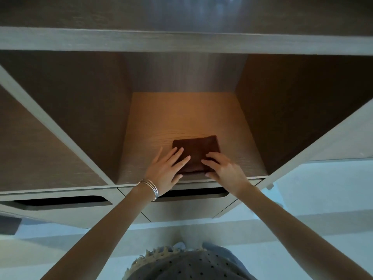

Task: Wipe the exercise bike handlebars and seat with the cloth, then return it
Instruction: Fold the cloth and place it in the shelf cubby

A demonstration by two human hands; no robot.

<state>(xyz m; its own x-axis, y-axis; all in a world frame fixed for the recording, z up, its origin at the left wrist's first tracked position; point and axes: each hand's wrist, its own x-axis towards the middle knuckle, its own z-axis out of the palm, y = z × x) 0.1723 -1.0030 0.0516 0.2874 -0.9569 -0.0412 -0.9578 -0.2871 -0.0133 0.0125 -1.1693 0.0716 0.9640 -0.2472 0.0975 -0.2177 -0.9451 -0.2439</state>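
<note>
A folded dark brown cloth (pixel 198 148) lies flat near the front edge of a lit wooden shelf compartment (pixel 161 118). My left hand (pixel 166 168), with thin bangles on the wrist, rests its spread fingers on the cloth's near left part. My right hand (pixel 223 168) lies on the cloth's near right corner, fingers bent over it and thumb at the shelf's front edge. Both hands touch the cloth; neither lifts it. The exercise bike is out of view.
The compartment has dark side walls (pixel 292 118) and a shelf board above (pixel 181 41). Neighbouring compartments open to the left (pixel 40 148). Below the shelf are drawers with cut-out handles (pixel 60 200). A pale door panel (pixel 333 138) angles in at the right.
</note>
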